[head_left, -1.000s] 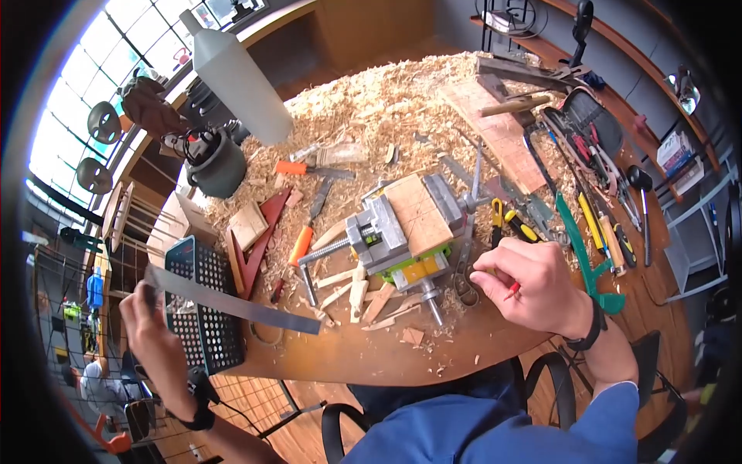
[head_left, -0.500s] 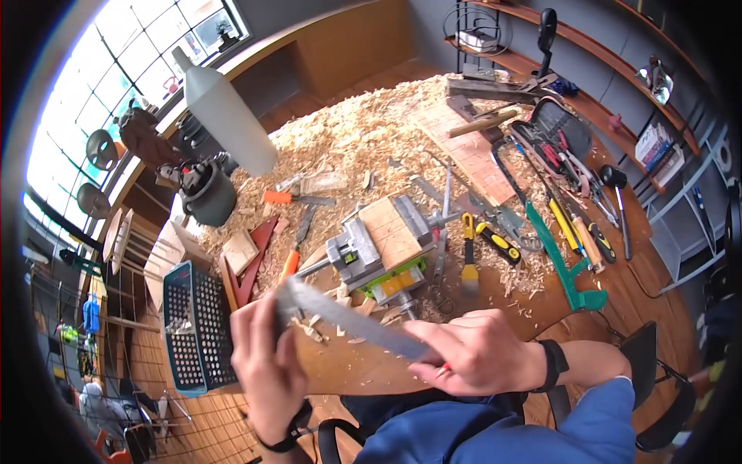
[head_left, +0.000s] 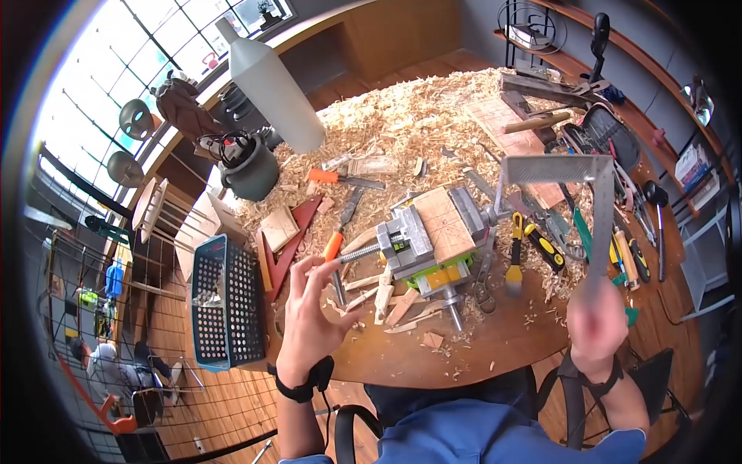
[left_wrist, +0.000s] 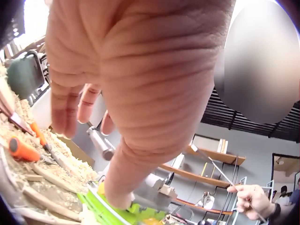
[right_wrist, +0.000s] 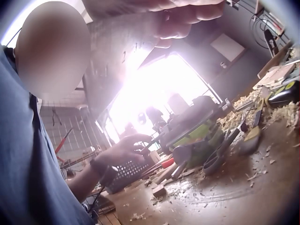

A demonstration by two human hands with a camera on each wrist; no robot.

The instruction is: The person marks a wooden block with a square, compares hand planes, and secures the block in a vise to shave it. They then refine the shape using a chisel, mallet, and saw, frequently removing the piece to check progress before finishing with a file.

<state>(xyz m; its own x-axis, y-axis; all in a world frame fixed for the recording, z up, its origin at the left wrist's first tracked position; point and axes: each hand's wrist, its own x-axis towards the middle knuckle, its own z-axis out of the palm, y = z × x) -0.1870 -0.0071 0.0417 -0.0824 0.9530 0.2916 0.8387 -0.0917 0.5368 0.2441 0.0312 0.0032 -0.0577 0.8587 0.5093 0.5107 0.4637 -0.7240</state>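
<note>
My right hand (head_left: 597, 323) grips one arm of a metal L-shaped carpenter's square (head_left: 603, 224), raised at the right over the tools. A blurred red spot shows at that hand; what it is I cannot tell. Fingers spread and loosely curved, my left hand (head_left: 311, 325) hovers empty left of the vise (head_left: 410, 251), near its screw handle. In the vise's jaws sits a flat wooden block (head_left: 444, 220) with lines marked on its top. The left wrist view shows my left hand (left_wrist: 140, 84) large, its thumb overlapping the vise's green base (left_wrist: 101, 208).
A perforated basket (head_left: 228, 309) stands at the left table edge, beside a red triangular frame (head_left: 297, 240). Orange-handled chisels (head_left: 334, 243) and wood strips lie left of the vise. To its right are a yellow-handled scraper (head_left: 515, 247), a cutter (head_left: 543, 246) and a hammer (head_left: 657, 205). Shavings (head_left: 417, 108) cover the back.
The square has passed from my left hand to my right hand, which has swung out to the right and up. My left hand has let go and opened beside the vise.
</note>
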